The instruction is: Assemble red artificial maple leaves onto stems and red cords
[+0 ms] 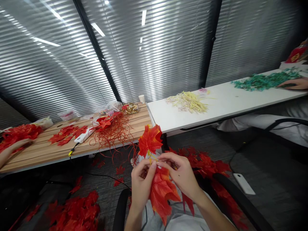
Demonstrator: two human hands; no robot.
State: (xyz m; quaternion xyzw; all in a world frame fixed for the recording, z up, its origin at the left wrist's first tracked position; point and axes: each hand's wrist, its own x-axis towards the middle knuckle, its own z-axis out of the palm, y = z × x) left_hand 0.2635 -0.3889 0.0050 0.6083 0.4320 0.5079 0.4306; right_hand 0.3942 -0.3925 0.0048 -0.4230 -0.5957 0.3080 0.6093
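Observation:
Both my hands meet in front of my lap, fingers pinched around the yellow stems of artificial maple leaves. My left hand (142, 178) grips a stem between thumb and forefinger. Close against it, my right hand (181, 171) pinches at the same spot; the exact contact is partly hidden by the fingers. One red-orange maple leaf (151, 140) stands up above the fingertips. A larger orange-red maple leaf (163, 192) hangs below them, over my grey clothing. Part of another red leaf (187, 203) shows under my right hand.
A wood-grain table (120, 138) holds a tangle of red cords (113, 130), a white power strip (84, 135) and red leaves. Pale yellow strips (192, 101) and green foliage (267, 80) lie on a white table (166, 120). Leaf piles (74, 210) cover the floor. Other people's hands (295, 84) appear at both sides.

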